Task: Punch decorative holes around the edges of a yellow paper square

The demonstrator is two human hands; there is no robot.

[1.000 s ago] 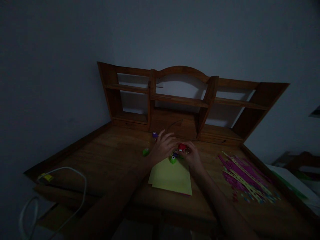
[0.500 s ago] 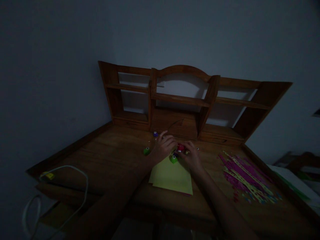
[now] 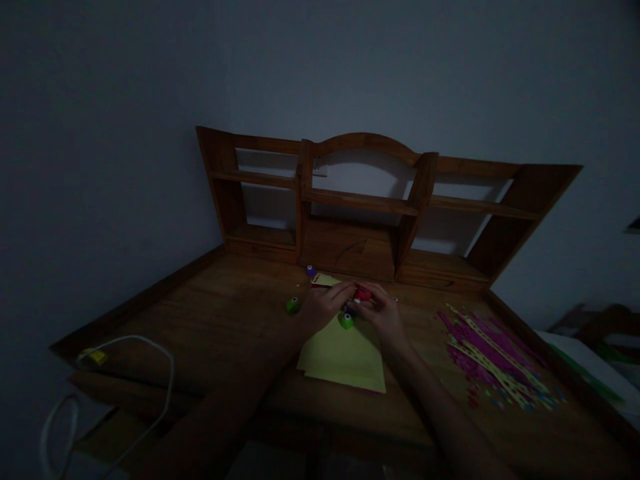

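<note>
My right hand (image 3: pixel 384 315) is closed around a small red paper punch (image 3: pixel 363 293), whose white part shows at its lower side. Against its left side, my left hand (image 3: pixel 323 308) has its fingers pressed together, over the sheets of yellow paper (image 3: pixel 343 357); the fingertips are partly hidden. Beyond this hand, the far edge of the paper shows a row of small dark holes. A green punch (image 3: pixel 347 321) with a white round top lies on the paper just below the hands, beside a dark purple piece partly covered by my fingers.
Another green punch (image 3: pixel 293 305) and a purple punch (image 3: pixel 310 271) stand to the left. At right lie pink strips (image 3: pixel 493 340), yellow punched strips and small coloured bits. A wooden shelf (image 3: pixel 360 200) backs the desk. A white cable (image 3: pixel 170 373) hangs at the left edge.
My left hand's raised finger has come down and its fingers have drawn together beside the red punch. The paper's holed far edge now shows. My right hand has barely moved.
</note>
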